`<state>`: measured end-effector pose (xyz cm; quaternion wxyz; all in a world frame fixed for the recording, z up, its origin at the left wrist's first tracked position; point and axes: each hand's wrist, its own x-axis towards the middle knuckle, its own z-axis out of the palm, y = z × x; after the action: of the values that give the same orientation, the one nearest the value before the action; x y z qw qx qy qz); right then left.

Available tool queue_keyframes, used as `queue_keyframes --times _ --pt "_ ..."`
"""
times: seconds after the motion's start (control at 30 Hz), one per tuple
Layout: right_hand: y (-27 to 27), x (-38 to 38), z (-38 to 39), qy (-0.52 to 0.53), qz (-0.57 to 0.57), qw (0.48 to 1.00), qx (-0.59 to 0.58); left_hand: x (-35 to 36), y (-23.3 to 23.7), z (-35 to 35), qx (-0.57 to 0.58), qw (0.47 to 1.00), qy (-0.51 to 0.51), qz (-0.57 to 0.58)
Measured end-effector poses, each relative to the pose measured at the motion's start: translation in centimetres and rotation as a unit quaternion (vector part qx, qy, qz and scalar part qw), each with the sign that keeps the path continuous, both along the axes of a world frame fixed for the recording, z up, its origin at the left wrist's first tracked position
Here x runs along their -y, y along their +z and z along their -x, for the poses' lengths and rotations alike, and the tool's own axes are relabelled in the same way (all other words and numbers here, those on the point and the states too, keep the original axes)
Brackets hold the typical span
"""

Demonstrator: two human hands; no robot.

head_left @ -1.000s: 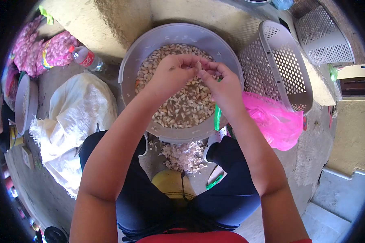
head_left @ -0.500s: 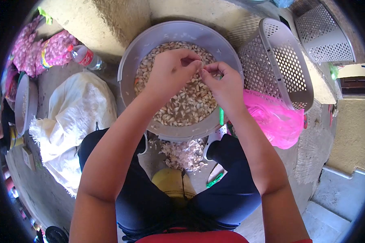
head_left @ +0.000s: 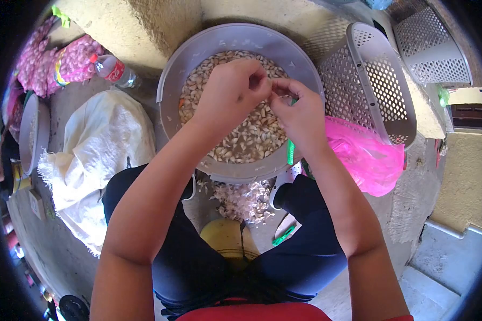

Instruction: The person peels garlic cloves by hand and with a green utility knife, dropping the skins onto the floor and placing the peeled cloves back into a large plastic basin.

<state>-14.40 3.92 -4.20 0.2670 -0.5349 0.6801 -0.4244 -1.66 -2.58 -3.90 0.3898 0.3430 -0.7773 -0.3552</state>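
Note:
Both my hands meet over a large grey basin (head_left: 168, 59) of peeled garlic cloves (head_left: 241, 142) sitting in shallow water. My left hand (head_left: 235, 88) is closed, thumb and forefinger pinched at a small pale piece that looks like a garlic clove, mostly covered by the fingers. Right against it, my right hand (head_left: 297, 109) is closed too, its thumb and forefinger pressed together at the same spot. A green handle (head_left: 291, 152) shows below the right palm, and a bit of green appears between its fingers; the tool's working end is hidden.
Garlic skins (head_left: 245, 200) lie on the floor between my feet, before a yellow container (head_left: 227, 238). A white sack (head_left: 99, 134), a cola bottle (head_left: 112, 70) and net bags of garlic (head_left: 77, 59) are left. A perforated basket (head_left: 383, 88) and pink plastic bag (head_left: 367, 160) stand right.
The two hands have shifted slightly right over the basin, fingertips still together. The pale piece seen between them earlier is now more covered, and the green handle has tilted a little.

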Motion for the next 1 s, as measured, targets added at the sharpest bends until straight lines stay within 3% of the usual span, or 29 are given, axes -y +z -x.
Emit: queue_keyframes --times 0.17,0.47,0.77,0.87,1.0 --pt "0.4 -0.3 0.2 0.012 -0.038 0.996 0.074 0.1 0.3 0.0 0.016 0.999 -0.034 0.02" --pt "0.3 -0.4 0.7 0.013 -0.029 0.999 0.035 0.7 -0.4 0.0 0.029 0.996 -0.074 0.049" --pt "0.3 -0.2 0.8 0.013 -0.043 0.995 0.093 0.5 0.4 -0.1 -0.009 0.984 -0.092 -0.152" --pt "0.7 -0.3 0.8 0.017 -0.05 0.994 0.093 0.6 0.6 -0.1 0.016 0.98 -0.1 -0.169" --pt "1.3 -0.4 0.7 0.005 -0.09 0.981 0.17 0.9 -0.7 0.1 -0.033 0.958 -0.121 -0.257"
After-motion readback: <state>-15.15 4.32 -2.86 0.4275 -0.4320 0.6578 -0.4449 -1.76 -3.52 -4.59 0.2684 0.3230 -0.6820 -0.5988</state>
